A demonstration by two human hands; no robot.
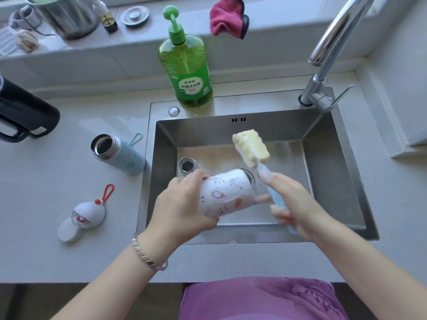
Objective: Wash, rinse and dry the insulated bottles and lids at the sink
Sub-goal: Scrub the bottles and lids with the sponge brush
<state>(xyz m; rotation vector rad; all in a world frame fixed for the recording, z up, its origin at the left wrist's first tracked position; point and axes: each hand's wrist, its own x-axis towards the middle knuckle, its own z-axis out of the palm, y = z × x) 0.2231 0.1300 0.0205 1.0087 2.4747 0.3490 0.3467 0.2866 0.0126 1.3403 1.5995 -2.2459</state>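
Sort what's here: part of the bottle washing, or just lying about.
In the job: white patterned insulated bottle in the left hand; yellow sponge brush with blue handle in the right hand; pale blue insulated bottle; small steel bottle; white round lid with red loop; green dish-soap pump bottle.
Lying about: steel pot; small spray bottle; round metal sink plug.

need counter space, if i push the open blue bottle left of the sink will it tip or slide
The blue bottle looks tall and narrow, so a push near its open mouth would probably tip it, and its round body could then roll. The counter beside it looks wet, so a low push may slide it instead.
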